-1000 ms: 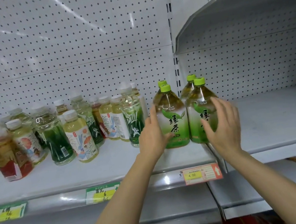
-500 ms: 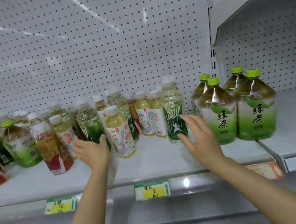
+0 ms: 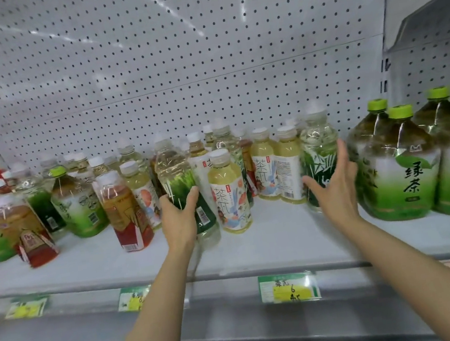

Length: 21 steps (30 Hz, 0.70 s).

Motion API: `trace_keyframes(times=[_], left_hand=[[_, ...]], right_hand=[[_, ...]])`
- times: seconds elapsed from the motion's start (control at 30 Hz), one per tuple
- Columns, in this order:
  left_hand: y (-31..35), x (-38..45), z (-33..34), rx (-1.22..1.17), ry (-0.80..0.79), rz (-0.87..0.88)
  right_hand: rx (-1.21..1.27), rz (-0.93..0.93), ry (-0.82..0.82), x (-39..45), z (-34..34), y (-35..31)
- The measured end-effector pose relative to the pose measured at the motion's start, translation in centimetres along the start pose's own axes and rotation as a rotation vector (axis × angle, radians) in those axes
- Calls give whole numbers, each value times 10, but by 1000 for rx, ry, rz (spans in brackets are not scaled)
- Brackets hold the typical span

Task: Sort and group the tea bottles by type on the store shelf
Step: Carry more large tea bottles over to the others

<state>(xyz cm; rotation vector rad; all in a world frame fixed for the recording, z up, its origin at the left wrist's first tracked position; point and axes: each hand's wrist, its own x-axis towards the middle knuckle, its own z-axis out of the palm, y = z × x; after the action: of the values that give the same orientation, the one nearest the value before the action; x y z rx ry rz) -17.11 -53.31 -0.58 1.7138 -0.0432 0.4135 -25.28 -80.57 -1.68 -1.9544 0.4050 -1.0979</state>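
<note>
left hand (image 3: 178, 221) grips green-label bottle (image 3: 182, 188) | right hand (image 3: 334, 189) spread, touching bamboo-label bottle (image 3: 318, 156)

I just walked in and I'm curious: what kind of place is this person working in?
Most likely a shop's drinks aisle: a white pegboard-backed shelf, rows of bottled tea such as the big green tea bottles, and price tags clipped along the shelf edge.

Two forearms enter from the lower edge of the frame, both bare from the frame edge to the wrist. No sleeve, cuff or glove shows on either arm. The left hand (image 3: 180, 222) and the right hand (image 3: 335, 194) carry no ring, watch, bracelet or strap that can be made out. Fingernails, where seen, are short and unpainted. No markings noted.
</note>
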Motion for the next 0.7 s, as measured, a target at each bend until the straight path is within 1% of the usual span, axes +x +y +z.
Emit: trace_keyframes(times=[0.13,0.2,0.27,0.37,0.47,0.6,0.7], left_hand=[[24,-19,-11,-150,34,24],[31,-30,-20,-157,63,18],[34,-43,-28,-118,96,9],[39,-70,-39,-57,148,51],[35,-98,-49,-28,185,28],[23,-139,-70,41,264,6],[13,-161,-93,64,302,-33]], right_hand=[[19,29,-56,7,-4,-7],[43,21,-80,6,-10,-10],[69,12,-84,1,-18,-13],[138,-31,-59,-14,-30,-23],[256,-57,-67,-32,-38,-40],[430,-101,-194,-72,-39,-63],[494,-127,-304,-114,-33,-80]])
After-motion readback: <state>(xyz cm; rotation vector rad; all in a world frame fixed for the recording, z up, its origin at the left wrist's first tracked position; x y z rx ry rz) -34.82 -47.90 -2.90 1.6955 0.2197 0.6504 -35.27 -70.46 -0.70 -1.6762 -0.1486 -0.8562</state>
